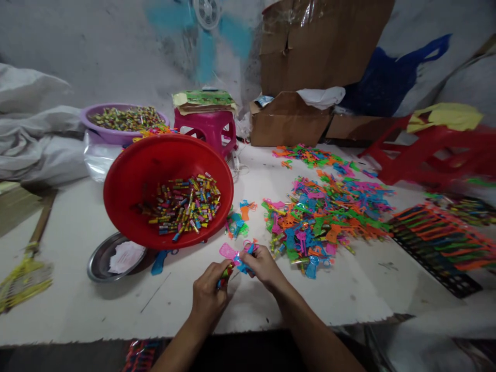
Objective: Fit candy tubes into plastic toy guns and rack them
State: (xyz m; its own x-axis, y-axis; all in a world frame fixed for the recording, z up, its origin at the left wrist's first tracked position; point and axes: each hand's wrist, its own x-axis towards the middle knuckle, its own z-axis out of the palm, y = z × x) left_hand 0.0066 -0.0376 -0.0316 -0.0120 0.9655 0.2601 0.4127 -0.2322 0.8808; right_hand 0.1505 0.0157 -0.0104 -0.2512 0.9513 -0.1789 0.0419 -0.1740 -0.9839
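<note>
My left hand (pixel 211 288) is closed around small shiny wrapped tubes (pixel 225 276), mostly hidden by the fingers. Close beside it, my right hand (pixel 264 266) pinches plastic toy guns, one pink (pixel 229 252) and some blue (pixel 245 264). Whether the tubes and guns touch, I cannot tell. Just beyond my hands, a tilted red basin (pixel 124 206) holds many similar colourful tubes (pixel 189 206). A large pile of pink, blue, green and orange toy guns (pixel 321 217) spreads to the right. An orange gun (pixel 246 209) and a blue-green cluster (pixel 236 226) lie nearer the basin.
At left are a metal bowl (pixel 93 266) with paper, a lone blue gun (pixel 158 262) and a yellow-headed swatter (pixel 27 276). Behind stand a purple basin (pixel 87 121), a pink stool (pixel 205 129), cardboard boxes (pixel 287 124) and a fan (pixel 208 15). A black rack (pixel 445 279) lies right.
</note>
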